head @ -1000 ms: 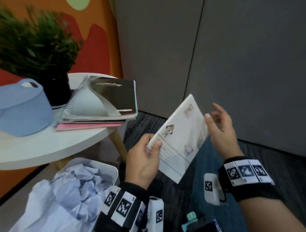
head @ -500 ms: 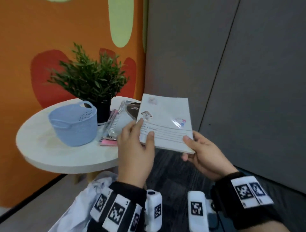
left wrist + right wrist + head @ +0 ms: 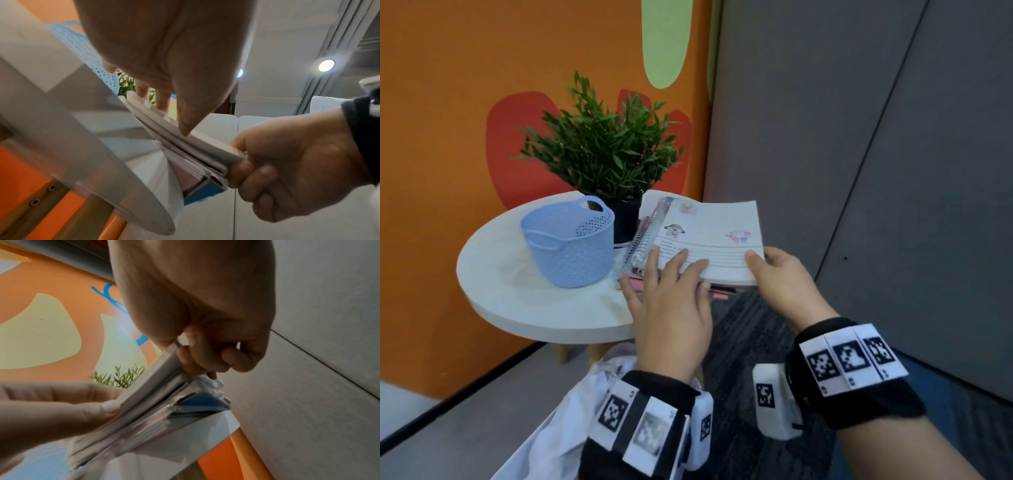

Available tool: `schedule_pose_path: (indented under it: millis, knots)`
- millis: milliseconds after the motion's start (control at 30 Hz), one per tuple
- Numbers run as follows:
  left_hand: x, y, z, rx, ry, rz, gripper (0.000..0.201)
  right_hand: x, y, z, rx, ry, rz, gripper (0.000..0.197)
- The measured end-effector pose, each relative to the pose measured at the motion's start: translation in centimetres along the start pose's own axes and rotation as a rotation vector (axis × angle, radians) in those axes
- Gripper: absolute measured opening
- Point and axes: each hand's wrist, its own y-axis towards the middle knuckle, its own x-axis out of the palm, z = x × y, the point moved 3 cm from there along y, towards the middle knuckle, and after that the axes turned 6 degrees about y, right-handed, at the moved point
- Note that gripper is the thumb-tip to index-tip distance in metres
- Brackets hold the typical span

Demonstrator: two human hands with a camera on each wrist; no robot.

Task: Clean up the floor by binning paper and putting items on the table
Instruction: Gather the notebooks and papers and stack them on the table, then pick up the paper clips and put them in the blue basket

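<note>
A white booklet (image 3: 715, 233) with small cartoon pictures lies on a stack of notebooks (image 3: 645, 236) at the near right edge of the round white table (image 3: 517, 274). My left hand (image 3: 674, 267) presses flat on the booklet's front left part with straight fingers. In the left wrist view its thumb tip touches the booklet's (image 3: 205, 146) top edge. My right hand (image 3: 767, 270) grips the front right corner, thumb on top. The left wrist view shows my right hand (image 3: 277, 170) with its fingers curled underneath. A blue cover and pink pages show lower in the stack.
A light blue basket (image 3: 570, 246) and a potted plant (image 3: 602, 150) stand on the table behind the stack. Under the table's near edge is a white-lined bin with crumpled paper (image 3: 585, 411). A grey partition wall (image 3: 859, 171) runs close on the right, and an orange wall behind.
Both hands carried the booklet forward and down onto the notebook stack. My left hand went from pinching its edge to lying flat on top. The right hand moved from supporting it to gripping the corner.
</note>
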Motion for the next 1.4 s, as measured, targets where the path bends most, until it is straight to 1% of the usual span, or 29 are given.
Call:
schedule_pose_path:
  millis: [167, 233, 300, 367, 400, 433, 500, 567, 600, 667, 767, 833, 900, 1000, 1067, 1133, 1167, 1200, 1300, 1367, 1400]
  knots:
    - [-0.2, 0.6, -0.5, -0.051, 0.005, -0.017, 0.037, 0.5, -0.1, -0.4, -0.008, -0.275, 0.004, 0.04]
    - [-0.3, 0.4, 0.0, -0.051, -0.016, 0.026, 0.038, 0.5, -0.4, -0.3, -0.012, -0.322, 0.001, 0.044]
    - [-0.2, -0.1, 1.1, -0.041, -0.066, 0.097, 0.037, 0.0, -0.8, 0.1, -0.011, -0.289, 0.023, 0.049]
    - [0.3, -1.0, 2.8, 0.033, -0.126, 0.187, 0.033, -1.2, -1.7, 1.0, -0.009, -0.22, 0.079, 0.051]
    - [0.7, -1.6, 3.7, 0.089, -0.162, 0.225, 0.032, -2.0, -2.2, 1.7, -0.013, -0.191, 0.112, 0.048]
    - [1.4, -2.3, 4.7, 0.141, -0.207, 0.242, 0.031, -2.8, -3.0, 2.6, -0.014, -0.166, 0.145, 0.043]
    - [3.2, -3.8, 6.6, 0.218, -0.303, 0.23, 0.031, -4.6, -4.4, 4.9, -0.011, -0.148, 0.205, 0.032]
    - [6.1, -6.1, 8.1, 0.238, -0.393, 0.131, 0.029, -6.6, -6.1, 8.3, 0.027, -0.178, 0.257, 0.024]
    - [7.8, -7.2, 8.4, 0.231, -0.423, 0.057, 0.028, -7.5, -6.9, 10.2, 0.063, -0.207, 0.268, 0.021]
    - [11.6, -10.1, 9.0, 0.235, -0.459, -0.127, 0.026, -9.3, -8.9, 14.6, 0.169, -0.28, 0.275, 0.02]
    - [16.7, -15.0, 9.3, 0.273, -0.429, -0.433, 0.024, -11.1, -12.4, 21.4, 0.34, -0.377, 0.229, 0.023]
    - [19.4, -18.1, 9.2, 0.274, -0.377, -0.623, 0.023, -11.3, -14.7, 25.3, 0.469, -0.414, 0.147, 0.024]
    - [21.8, -21.1, 9.3, 0.281, -0.322, -0.772, 0.023, -10.7, -17.1, 29.1, 0.585, -0.472, 0.02, 0.028]
    - [24.3, -24.6, 8.9, 0.256, -0.264, -0.95, 0.025, -8.7, -20.2, 33.3, 0.632, -0.615, -0.164, 0.036]
    - [25.5, -26.8, 8.6, 0.239, -0.254, -1.039, 0.025, -7.3, -21.9, 35.6, 0.624, -0.728, -0.31, 0.049]
    - [26.1, -28.4, 8.2, 0.239, -0.248, -1.098, 0.023, -6.2, -23.3, 37.3, 0.635, -0.796, -0.473, 0.063]
    - [26.2, -28.9, 8.0, 0.239, -0.243, -1.12, 0.022, -5.8, -23.8, 37.8, 0.636, -0.832, -0.519, 0.067]
    - [26.2, -29.2, 7.7, 0.238, -0.237, -1.137, 0.023, -5.4, -24.3, 38.2, 0.626, -0.873, -0.529, 0.067]
    - [25.9, -29.6, 6.8, 0.235, -0.221, -1.156, 0.026, -4.5, -25.1, 38.4, 0.538, -0.962, -0.454, 0.051]
    - [25.7, -29.5, 6.4, 0.237, -0.221, -1.16, 0.026, -4.3, -25.4, 38.4, 0.477, -0.976, -0.422, 0.053]
    - [25.6, -29.4, 6.3, 0.238, -0.223, -1.165, 0.026, -4.2, -25.5, 38.4, 0.453, -0.978, -0.429, 0.048]
